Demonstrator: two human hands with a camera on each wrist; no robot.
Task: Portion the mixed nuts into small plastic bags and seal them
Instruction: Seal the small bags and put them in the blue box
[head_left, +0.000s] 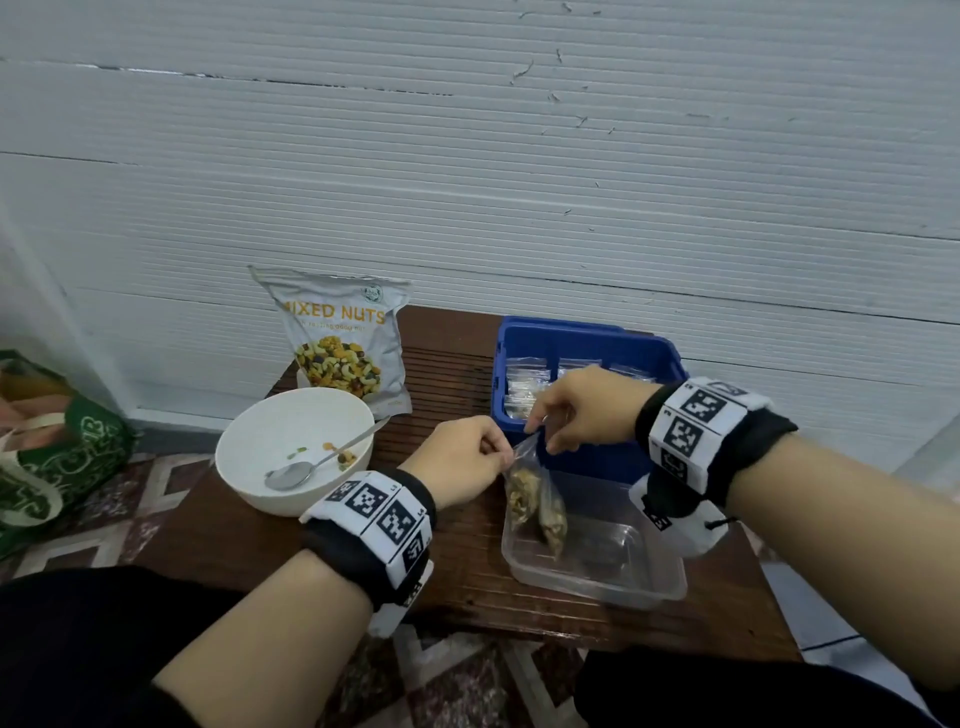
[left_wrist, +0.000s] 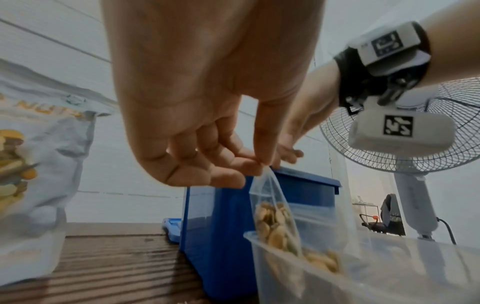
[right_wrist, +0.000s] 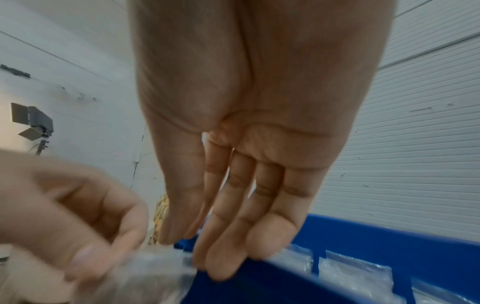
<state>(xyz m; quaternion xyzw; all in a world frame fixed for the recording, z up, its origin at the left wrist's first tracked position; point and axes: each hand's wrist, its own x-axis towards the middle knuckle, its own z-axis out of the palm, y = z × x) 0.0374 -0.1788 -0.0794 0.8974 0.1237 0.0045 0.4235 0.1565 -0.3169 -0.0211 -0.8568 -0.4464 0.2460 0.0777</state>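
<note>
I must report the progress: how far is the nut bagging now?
Done: one filled bag lies in the clear container. In hand: left hand and right hand pinch the top of another filled bag. Left: few nuts in the bowl; empty bags wait in the blue bin.

Both forearms are bare, each wrist wrapped in a black band (head_left: 670, 415) carrying white panels printed with black square-coded markers (head_left: 696, 410); beneath the band hangs a white camera block (left_wrist: 400, 129) on a dark bracket, with its own marker
</note>
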